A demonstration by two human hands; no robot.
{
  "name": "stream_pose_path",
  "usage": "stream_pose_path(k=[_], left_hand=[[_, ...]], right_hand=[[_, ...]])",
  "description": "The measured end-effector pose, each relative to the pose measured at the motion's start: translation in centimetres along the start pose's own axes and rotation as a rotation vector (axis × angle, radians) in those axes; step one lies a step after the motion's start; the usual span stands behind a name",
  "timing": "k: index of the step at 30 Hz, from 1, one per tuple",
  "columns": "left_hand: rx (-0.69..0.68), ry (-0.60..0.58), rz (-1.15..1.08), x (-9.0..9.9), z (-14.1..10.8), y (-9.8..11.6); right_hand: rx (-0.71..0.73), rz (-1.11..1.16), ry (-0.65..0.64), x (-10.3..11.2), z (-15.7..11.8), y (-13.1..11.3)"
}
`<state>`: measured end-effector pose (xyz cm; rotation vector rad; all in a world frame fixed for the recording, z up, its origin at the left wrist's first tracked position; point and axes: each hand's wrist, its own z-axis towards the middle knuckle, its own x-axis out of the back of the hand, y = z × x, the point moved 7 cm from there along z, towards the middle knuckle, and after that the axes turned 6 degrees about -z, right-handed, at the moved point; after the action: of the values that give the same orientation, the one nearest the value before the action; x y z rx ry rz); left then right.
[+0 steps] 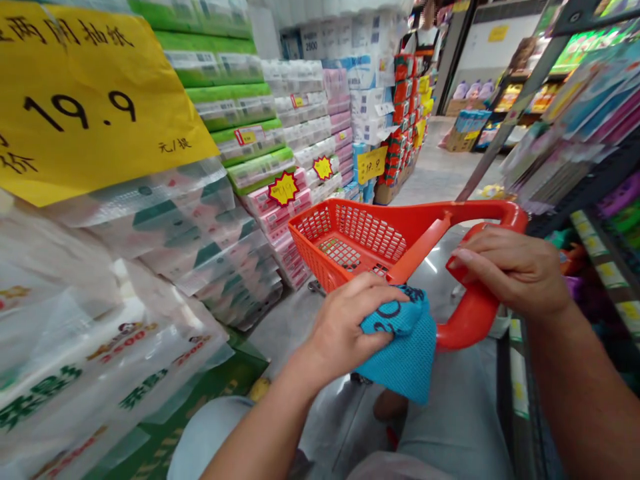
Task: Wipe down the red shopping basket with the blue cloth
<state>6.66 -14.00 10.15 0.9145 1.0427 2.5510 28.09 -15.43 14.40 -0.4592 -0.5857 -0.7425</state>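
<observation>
"19.9" on yellow price sign (75, 93) (likewise small tag (371, 164))

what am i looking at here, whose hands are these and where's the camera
There is no machine here. The one picture comes from a camera worn on a person's head, looking forward and down, so the two bare hands are that person's own. The scene is a shop aisle. The left hand grips a blue cloth pressed against the handle of a red basket. The right hand holds the same handle from the other side. The basket looks empty. To the left stand stacked tissue packs with a yellow price sign reading 19.9. To the right are shelves of goods.
</observation>
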Motion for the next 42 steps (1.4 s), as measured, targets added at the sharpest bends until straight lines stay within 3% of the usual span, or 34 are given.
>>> stream_pose_path(k=[3, 5, 8, 11, 14, 16, 18, 23, 26, 28, 32, 37, 40, 42], left_hand=[[-0.013, -0.039, 0.015, -1.7, 0.7, 1.0], [0.011, -0.064, 0.071, -2.2, 1.2, 0.1], [0.136, -0.004, 0.243, -0.9, 1.2, -4.0], [0.364, 0.170, 0.419, 2.5, 0.4, -9.6], [0.439, 0.200, 0.469, 3.9, -0.2, -12.4], [0.372, 0.149, 0.445, 3.1, 0.2, -11.9], [0.288, 0.118, 0.373, 1.2, 1.0, -10.0], [0.128, 0.159, 0.257, -5.3, 3.1, -4.7], [0.104, 0.193, 0.362, -7.6, 3.0, -4.2], [0.111, 0.226, 0.425, -7.5, 2.0, -5.6], [0.236, 0.417, 0.597, -3.6, -2.4, -11.2], [0.408, 0.656, 0.704, 4.7, -8.7, -17.5], [0.503, 0.922, 0.640, 9.9, -11.6, -20.2], [0.510, 1.067, 0.610, 11.2, -12.4, -21.2]], right_hand=[[-0.004, 0.063, -0.020, 0.5, 0.1, 1.7], [-0.069, 0.048, -0.034, 0.8, 0.2, 2.3], [-0.189, -0.085, -0.136, 0.6, 0.2, 0.8], [-0.245, -0.156, -0.307, -0.7, -0.6, -2.8], [-0.288, -0.390, -0.288, -1.6, -1.4, -4.5], [-0.304, -0.625, -0.188, -1.4, -1.8, -4.0], [-0.296, -0.769, -0.135, -1.1, -2.1, -2.7], [-0.292, -0.839, -0.202, -1.1, -2.0, 0.0], [-0.347, -0.909, -0.317, -2.1, -1.8, 0.3], [-0.386, -0.949, -0.354, -2.7, -1.8, 0.4], [-0.434, -0.994, -0.333, -2.8, -2.2, 1.8], [-0.478, -0.983, -0.302, -2.5, -2.7, 3.5], [-0.457, -0.994, -0.289, -2.8, -2.7, 3.4], [-0.426, -1.004, -0.247, -3.0, -2.7, 2.9]])
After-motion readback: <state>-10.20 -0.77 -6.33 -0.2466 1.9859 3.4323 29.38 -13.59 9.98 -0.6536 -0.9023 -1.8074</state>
